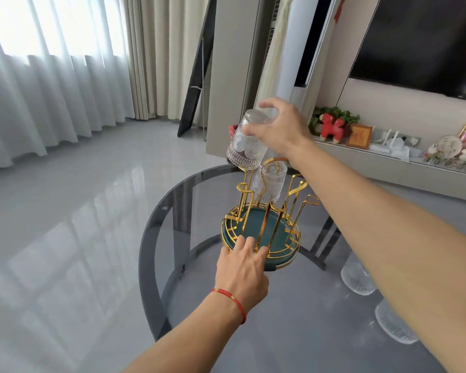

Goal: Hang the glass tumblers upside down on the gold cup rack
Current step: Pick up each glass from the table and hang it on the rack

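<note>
Head view: the right hand [277,130] is closed over the base end of an embossed glass tumbler [249,142], held mouth-down and tilted, its rim just over the tip of a prong at the 11 o'clock side of the gold cup rack [264,211]. The left hand [241,267] lies flat and open, fingertips pressed on the rack's green tray [277,230] rim at 7 o'clock, gripping nothing, seemingly steadying it.

The tumbler looks rigid, thick-walled, fairly heavy for its size and breakable; the raised pattern should give some grip, though glass on bare skin can slip. Holding it around the base end, as here, leaves the mouth free to go over the prong.

A second tumbler [272,181] already hangs inverted on a prong at 12 o'clock, just beside the held one; a knock between them seems the main risk. Empty prongs stand at 2 and 3 o'clock. Two more tumblers [358,278] stand on the dark glass desk [156,238] at 4 o'clock, partly hidden by the right forearm.
</note>
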Tool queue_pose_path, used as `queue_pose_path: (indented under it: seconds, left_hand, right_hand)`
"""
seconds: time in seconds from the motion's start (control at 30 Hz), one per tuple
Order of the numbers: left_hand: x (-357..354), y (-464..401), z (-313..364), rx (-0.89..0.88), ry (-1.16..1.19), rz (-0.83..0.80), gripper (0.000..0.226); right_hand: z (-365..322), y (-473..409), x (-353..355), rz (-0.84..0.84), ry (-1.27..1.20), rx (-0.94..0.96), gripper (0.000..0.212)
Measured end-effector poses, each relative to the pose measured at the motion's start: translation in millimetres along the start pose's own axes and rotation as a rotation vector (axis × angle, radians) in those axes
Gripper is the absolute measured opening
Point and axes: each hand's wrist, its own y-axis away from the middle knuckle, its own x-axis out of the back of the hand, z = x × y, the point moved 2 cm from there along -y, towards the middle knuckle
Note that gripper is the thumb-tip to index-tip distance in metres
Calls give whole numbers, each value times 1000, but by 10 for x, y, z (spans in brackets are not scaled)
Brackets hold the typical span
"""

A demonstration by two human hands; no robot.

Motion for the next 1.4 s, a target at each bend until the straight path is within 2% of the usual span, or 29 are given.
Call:
queue_pose_path:
  seconds: [0.2,0.47,0.73,0.97,1.07,1.2,1.3,1.4]
  left_hand:
    - [2,40,-57,-21,9,2,55]
    - [16,27,-30,-3,-5,-3,53]
    - [-7,29,-16,-16,-28,6,53]
    - [-26,17,-30,-22,-27,1,52]
    - [-15,3,-16,-10,-9,17,45]
    - [88,-22,67,-15,56,107,32]
    - [184,-2,221,-66,94,200,23]
    - [195,9,380,-152,158,242,21]
  right_hand:
    - [204,-120,-295,-169,208,2,73]
    - [345,-145,-389,-434,475,24,73]
    - [380,-131,-507,-499,692,57,76]
    - [321,-66,-445,-569,750,44,82]
    - [328,65,-301,-523,751,92,73]
    - [443,460,-10,-354,628,149,65]
    - [618,863,296,-191,491,132,69]
    - [927,1270,665,-46,386,57,56]
